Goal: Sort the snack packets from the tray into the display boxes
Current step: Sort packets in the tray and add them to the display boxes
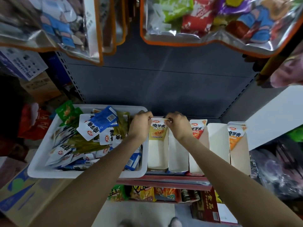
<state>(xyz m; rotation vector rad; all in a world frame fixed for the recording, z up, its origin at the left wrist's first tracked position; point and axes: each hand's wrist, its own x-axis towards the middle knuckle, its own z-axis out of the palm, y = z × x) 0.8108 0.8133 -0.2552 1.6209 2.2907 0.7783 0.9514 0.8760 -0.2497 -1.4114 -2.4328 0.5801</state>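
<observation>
A white tray on the shelf's left holds several snack packets in blue, white and olive green. To its right stand several white display boxes in a row. In the leftmost display box a yellow-green packet stands upright at the back. My left hand pinches its top left corner and my right hand pinches its top right corner. A red packet stands in the third box, and an orange packet in the far right box.
The second box and fourth box show only white insides. Large clear snack bags hang overhead. A lower shelf holds more snacks. Cardboard boxes stand at lower left, a white panel at right.
</observation>
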